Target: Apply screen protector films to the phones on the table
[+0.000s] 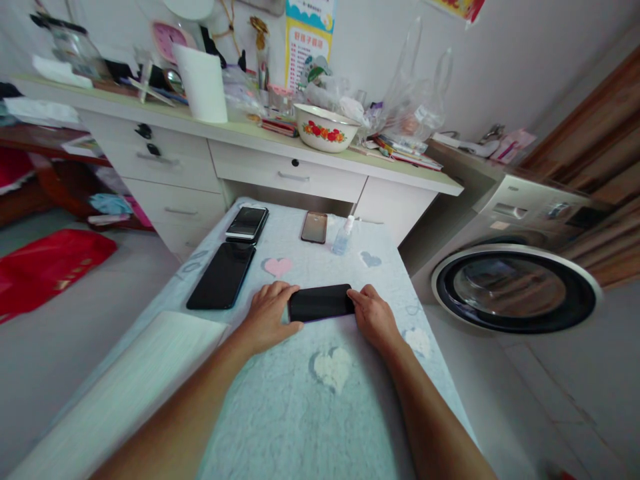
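Observation:
A black phone (321, 303) lies sideways on the cloth-covered table (280, 413), its dark screen facing up. My left hand (271, 317) grips its left end, with the thumb at the lower corner and the fingers at the upper one. At the phone's right end, my right hand (374, 316) is closed on the edge, fingers bent together. Beyond my hands stand a clear spray bottle (343, 237) and a brown phone case (315, 227) lying flat. To the left is a large black tablet (223, 275), with another phone (247, 222) behind it.
A white board or folded sheet (125, 393) lies along the table's left side. Behind the table is a desk (250, 137) with drawers, holding a flowered bowl (327, 128) and a paper roll (201, 83). A washing machine (510, 267) stands on the right.

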Action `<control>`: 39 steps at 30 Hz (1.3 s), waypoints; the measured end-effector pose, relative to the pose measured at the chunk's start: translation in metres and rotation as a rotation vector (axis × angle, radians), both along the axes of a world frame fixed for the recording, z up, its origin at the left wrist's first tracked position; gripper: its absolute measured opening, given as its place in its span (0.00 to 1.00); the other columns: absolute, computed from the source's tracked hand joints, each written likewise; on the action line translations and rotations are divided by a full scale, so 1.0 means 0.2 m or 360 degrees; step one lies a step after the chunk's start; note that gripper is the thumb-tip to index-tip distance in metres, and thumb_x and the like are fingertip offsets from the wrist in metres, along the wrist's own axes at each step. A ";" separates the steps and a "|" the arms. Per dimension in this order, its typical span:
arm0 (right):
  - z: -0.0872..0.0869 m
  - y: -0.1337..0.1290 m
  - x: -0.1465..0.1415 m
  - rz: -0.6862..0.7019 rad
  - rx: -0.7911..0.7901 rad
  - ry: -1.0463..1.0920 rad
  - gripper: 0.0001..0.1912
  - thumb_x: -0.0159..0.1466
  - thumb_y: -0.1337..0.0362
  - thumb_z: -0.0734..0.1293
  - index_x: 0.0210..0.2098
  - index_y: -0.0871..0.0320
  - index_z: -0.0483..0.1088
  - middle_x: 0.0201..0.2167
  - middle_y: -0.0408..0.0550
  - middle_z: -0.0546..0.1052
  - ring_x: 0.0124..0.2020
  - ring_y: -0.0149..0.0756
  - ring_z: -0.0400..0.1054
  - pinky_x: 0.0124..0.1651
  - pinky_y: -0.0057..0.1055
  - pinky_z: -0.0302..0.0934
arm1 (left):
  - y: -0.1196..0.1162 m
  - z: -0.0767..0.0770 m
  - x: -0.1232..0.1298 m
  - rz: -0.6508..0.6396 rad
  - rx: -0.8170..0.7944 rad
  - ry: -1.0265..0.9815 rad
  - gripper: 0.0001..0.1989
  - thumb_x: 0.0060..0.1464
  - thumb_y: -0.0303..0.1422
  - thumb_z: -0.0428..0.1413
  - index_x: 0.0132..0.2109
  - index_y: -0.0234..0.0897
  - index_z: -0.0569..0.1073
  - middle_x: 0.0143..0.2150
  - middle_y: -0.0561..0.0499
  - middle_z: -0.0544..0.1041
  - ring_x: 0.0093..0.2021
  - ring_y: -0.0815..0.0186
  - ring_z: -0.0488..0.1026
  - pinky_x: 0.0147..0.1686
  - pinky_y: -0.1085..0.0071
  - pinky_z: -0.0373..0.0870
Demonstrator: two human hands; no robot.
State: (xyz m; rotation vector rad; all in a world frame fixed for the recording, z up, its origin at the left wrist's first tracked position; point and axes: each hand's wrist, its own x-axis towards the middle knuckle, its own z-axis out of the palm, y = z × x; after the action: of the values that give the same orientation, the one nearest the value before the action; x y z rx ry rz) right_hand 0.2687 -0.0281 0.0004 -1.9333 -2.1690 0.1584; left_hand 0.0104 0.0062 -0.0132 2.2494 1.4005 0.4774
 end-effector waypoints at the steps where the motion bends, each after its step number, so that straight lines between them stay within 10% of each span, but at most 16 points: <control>1: 0.00 0.01 0.00 -0.0003 0.0009 0.0014 0.16 0.69 0.67 0.56 0.50 0.52 0.72 0.38 0.47 0.69 0.35 0.33 0.67 0.37 0.26 0.55 | 0.00 0.00 0.00 -0.0002 0.0001 0.0002 0.32 0.46 0.38 0.58 0.59 0.38 0.65 0.56 0.44 0.66 0.56 0.52 0.62 0.58 0.56 0.58; 21: -0.03 -0.03 0.16 0.0176 0.0007 0.0622 0.12 0.62 0.70 0.63 0.37 0.56 0.79 0.29 0.45 0.72 0.31 0.31 0.68 0.37 0.27 0.61 | 0.00 -0.01 0.00 -0.0004 0.0047 -0.0019 0.31 0.46 0.39 0.58 0.59 0.41 0.65 0.55 0.45 0.67 0.55 0.51 0.63 0.57 0.55 0.59; 39: 0.06 0.14 0.05 0.0127 -0.0108 0.0051 0.16 0.71 0.67 0.57 0.47 0.57 0.76 0.35 0.47 0.70 0.39 0.32 0.67 0.45 0.26 0.57 | 0.00 -0.01 -0.01 -0.0012 0.0053 -0.0026 0.31 0.45 0.39 0.58 0.58 0.41 0.65 0.56 0.44 0.67 0.55 0.51 0.63 0.56 0.56 0.59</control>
State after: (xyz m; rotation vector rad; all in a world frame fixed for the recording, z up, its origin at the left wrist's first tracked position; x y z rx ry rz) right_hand 0.2783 0.0005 0.0114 -1.8665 -2.2486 0.2784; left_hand 0.0087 0.0068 -0.0152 2.2711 1.3855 0.5188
